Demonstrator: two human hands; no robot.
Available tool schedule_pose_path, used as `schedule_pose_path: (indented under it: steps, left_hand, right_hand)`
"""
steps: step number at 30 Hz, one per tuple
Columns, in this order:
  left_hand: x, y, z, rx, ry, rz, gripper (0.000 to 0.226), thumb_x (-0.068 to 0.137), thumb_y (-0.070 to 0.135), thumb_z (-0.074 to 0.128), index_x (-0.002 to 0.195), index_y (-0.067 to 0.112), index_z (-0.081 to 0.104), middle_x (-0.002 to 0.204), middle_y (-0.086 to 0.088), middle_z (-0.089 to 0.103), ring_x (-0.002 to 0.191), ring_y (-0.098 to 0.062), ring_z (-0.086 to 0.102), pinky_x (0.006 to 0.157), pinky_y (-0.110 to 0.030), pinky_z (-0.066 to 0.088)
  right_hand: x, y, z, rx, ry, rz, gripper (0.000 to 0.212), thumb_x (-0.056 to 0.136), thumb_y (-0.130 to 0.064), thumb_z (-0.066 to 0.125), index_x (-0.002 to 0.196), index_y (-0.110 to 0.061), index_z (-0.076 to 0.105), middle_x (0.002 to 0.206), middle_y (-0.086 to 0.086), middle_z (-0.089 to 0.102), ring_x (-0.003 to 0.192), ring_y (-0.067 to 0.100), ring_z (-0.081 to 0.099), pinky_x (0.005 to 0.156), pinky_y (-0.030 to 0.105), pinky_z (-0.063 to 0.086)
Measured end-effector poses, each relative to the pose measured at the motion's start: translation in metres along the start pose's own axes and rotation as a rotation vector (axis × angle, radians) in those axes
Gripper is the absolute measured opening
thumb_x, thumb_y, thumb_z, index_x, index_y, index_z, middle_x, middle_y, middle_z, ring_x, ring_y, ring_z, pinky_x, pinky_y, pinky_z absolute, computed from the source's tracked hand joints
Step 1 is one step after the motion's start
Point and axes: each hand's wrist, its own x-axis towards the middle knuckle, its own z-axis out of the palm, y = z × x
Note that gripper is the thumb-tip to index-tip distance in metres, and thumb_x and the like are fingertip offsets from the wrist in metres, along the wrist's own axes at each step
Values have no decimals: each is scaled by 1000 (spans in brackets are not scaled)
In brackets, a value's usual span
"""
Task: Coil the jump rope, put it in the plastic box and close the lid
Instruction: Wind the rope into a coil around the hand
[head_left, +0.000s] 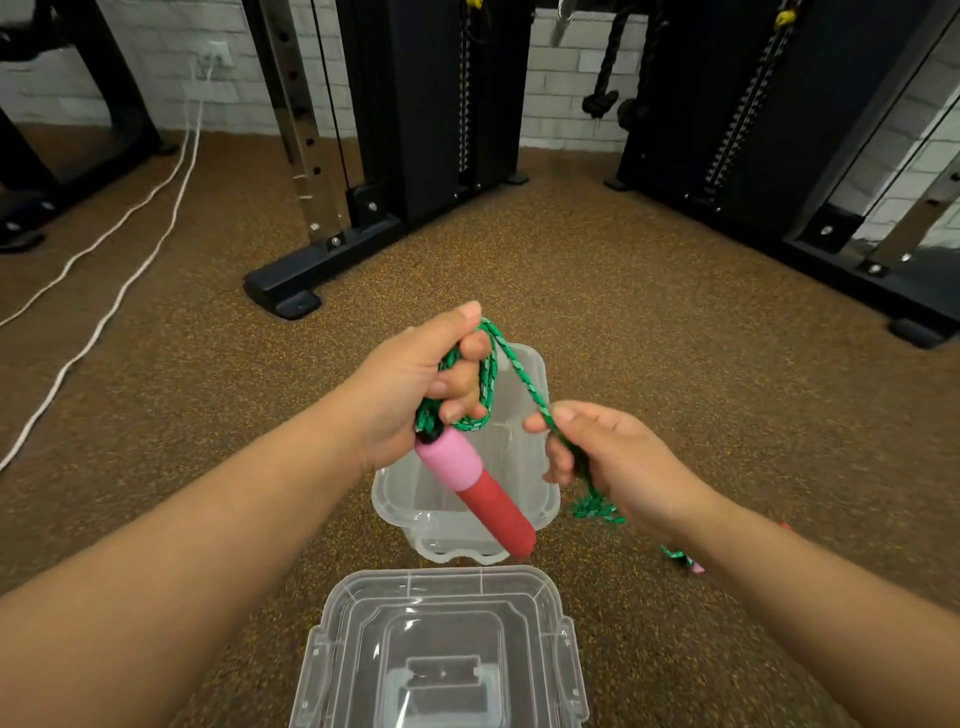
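Green braided cord of the jump rope (519, 371) runs between the person's two hands above a speckled brown rubber floor (649, 312). The left hand (415, 395) is closed in a fist around several loops of the cord, with the thumb raised on top and the fingers curled through the loops. Just below that fist the pink and red handle (475, 491) hangs at a slant, its red end pointing down and toward the person. From the top of the fist a single strand slopes down to the right hand (613, 462), which pinches it loosely between thumb and forefinger while the other fingers curl around it without clenching. Below the right hand the cord drops to a small heap on the floor and trails on under the right forearm, where a pink tip of the second handle (698, 567) shows. Directly beneath the hands stands the clear plastic box (543, 499), open, with none of the rope inside it. The lid (441, 644) lies apart from the box on the floor, nearer the person. Black gym machine frames (436, 104) stand against a white brick wall (566, 83), and a white cable (130, 249) snakes across the floor at far left.
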Motion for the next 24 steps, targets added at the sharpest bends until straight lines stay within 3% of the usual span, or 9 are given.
schedule_pose_path:
  steps: [3, 6, 9, 12, 13, 16, 21, 24]
  left_hand:
    - [3, -2, 2, -93, 96, 1, 38, 95, 41, 41, 63, 21, 45, 35, 10, 28, 34, -10, 30, 54, -26, 42]
    - [5, -7, 3, -177, 162, -5, 35, 94, 44, 43, 70, 20, 51, 38, 9, 31, 35, -8, 33, 50, -22, 44]
    - [5, -7, 2, -266, 178, -22, 35, 94, 41, 44, 98, 11, 62, 48, 8, 51, 39, -8, 43, 51, -20, 46]
    - [4, 0, 0, -298, 163, -26, 42, 96, 34, 40, 117, 1, 56, 76, -3, 73, 53, -14, 57, 60, -22, 51]
    - [4, 1, 1, -260, 157, -19, 41, 96, 32, 38, 119, 1, 54, 85, -6, 75, 59, -16, 60, 67, -25, 52]
    - [1, -2, 7, -100, 134, -21, 40, 98, 30, 33, 122, 2, 50, 101, -11, 74, 73, -19, 66, 83, -30, 51]
    - [-4, -8, 15, 384, 82, 13, 40, 100, 36, 31, 106, 13, 63, 99, -6, 73, 87, -17, 66, 77, -19, 50]
    - [-12, -8, 17, 626, -20, 48, 53, 97, 47, 23, 83, 18, 64, 78, 9, 69, 77, -4, 62, 74, -16, 49]
  right_hand:
    - [-5, 19, 7, -383, 65, -40, 30, 98, -31, 40, 81, -22, 64, 52, -12, 42, 48, 2, 39, 55, 19, 38]
    - [-11, 33, 16, -691, 85, -160, 26, 99, -31, 41, 78, -28, 56, 53, -19, 52, 51, 0, 45, 54, 22, 34]
    - [-15, 32, 22, -859, 61, -229, 26, 96, -44, 36, 77, -34, 50, 56, -13, 49, 56, 4, 46, 60, 33, 40]
    - [-22, 22, 25, -960, 32, -314, 31, 91, -55, 25, 77, -36, 45, 60, -19, 51, 58, 0, 50, 56, 21, 38]
    - [-25, 18, 27, -978, 16, -347, 34, 91, -55, 23, 76, -33, 45, 59, -20, 51, 58, 0, 50, 55, 20, 37]
    - [-30, 1, 34, -1013, -27, -457, 40, 93, -52, 23, 77, -25, 49, 65, -15, 54, 61, 10, 55, 58, 34, 44]
    - [-27, -34, 35, -937, -27, -574, 32, 94, -44, 35, 77, -24, 52, 64, -12, 51, 57, 11, 52, 54, 34, 43]
    - [-24, -59, 30, -730, 11, -561, 28, 93, -39, 44, 76, -21, 56, 65, -5, 58, 59, 9, 55, 55, 28, 45]
